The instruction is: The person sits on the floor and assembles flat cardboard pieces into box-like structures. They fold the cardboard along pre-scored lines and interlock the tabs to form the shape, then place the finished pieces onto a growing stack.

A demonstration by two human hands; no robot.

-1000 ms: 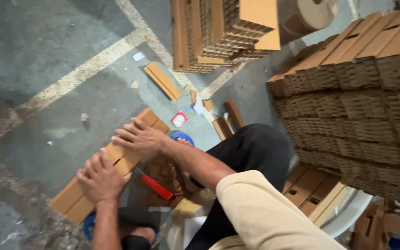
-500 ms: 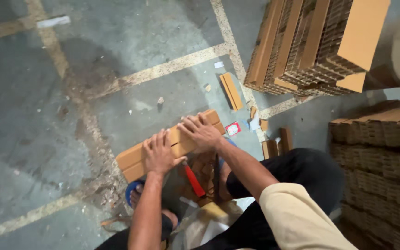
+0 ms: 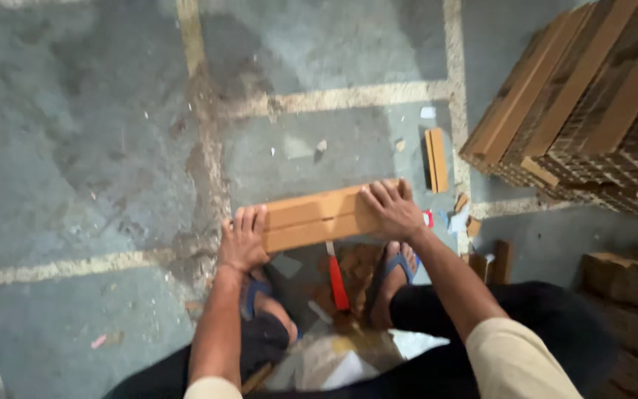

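Cardboard strip bundle (image 3: 319, 218) is pinned flat to the concrete floor (image 3: 97, 148) by left hand (image 3: 244, 240) and right hand (image 3: 391, 209), fingers spread, apparently steadying it

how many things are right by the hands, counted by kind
hands: 2, left hand and right hand, both pressed flat on the strip
folded cardboard strip: 1
red-handled tool: 1, on the floor between the feet
blue sandals: 2
loose cardboard piece: 1
total: 7
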